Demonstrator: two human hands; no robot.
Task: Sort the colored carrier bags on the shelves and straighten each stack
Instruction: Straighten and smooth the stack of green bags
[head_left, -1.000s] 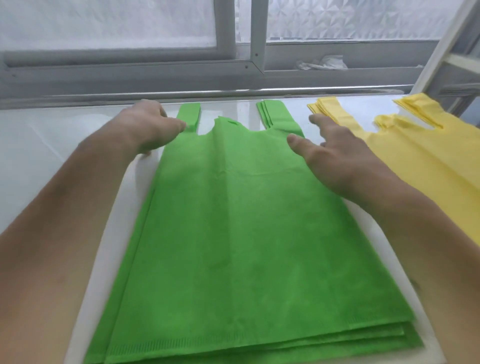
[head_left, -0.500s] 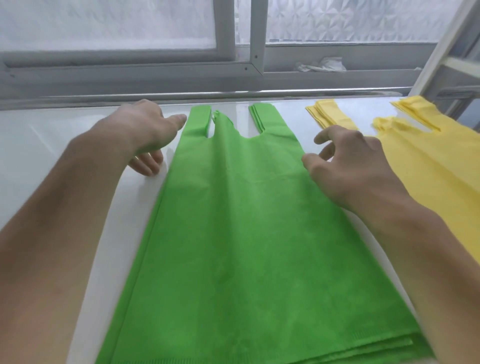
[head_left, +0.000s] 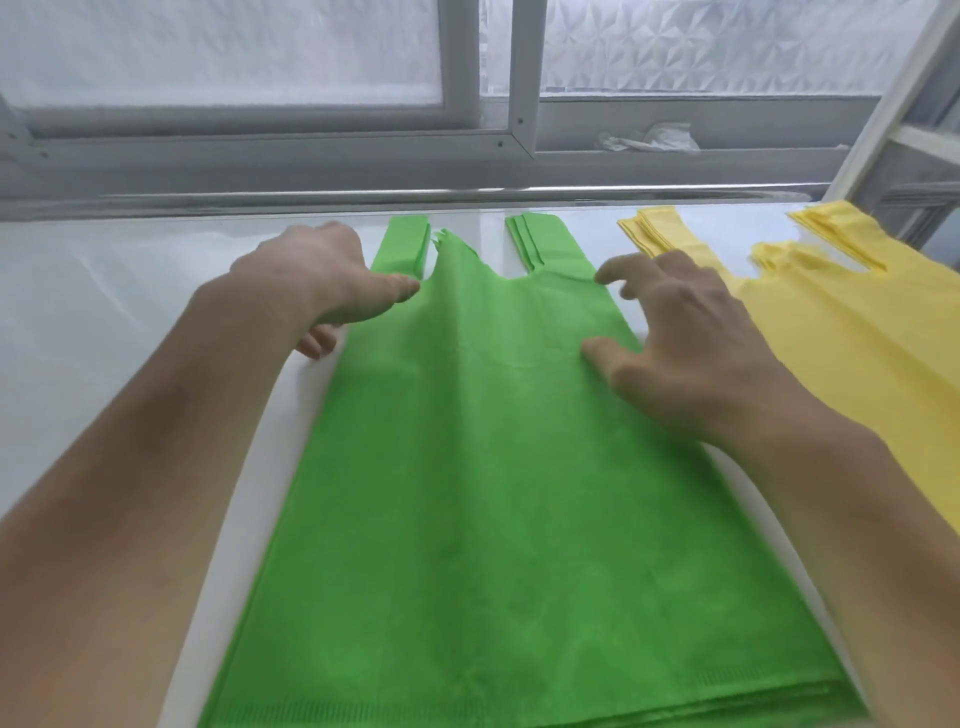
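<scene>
A stack of green carrier bags (head_left: 509, 493) lies flat on the white shelf (head_left: 104, 322), handles pointing toward the window. My left hand (head_left: 322, 280) rests at the stack's upper left edge, thumb on the fabric below the left handle, fingers curled along the side. My right hand (head_left: 685, 343) presses on the stack's upper right edge with fingers spread, thumb on the green fabric. A stack of yellow carrier bags (head_left: 841, 338) lies to the right, partly hidden by my right forearm. Neither hand grips a bag.
A grey window frame (head_left: 467, 161) and metal rail run along the shelf's far edge. A crumpled white plastic piece (head_left: 649, 137) sits on the sill. A white shelf upright (head_left: 893, 104) rises at the far right.
My left thumb has moved onto the green stack below its left handle. My right hand has slid onto the stack's right edge, fingers spread wider. The green handles now lie closer together.
</scene>
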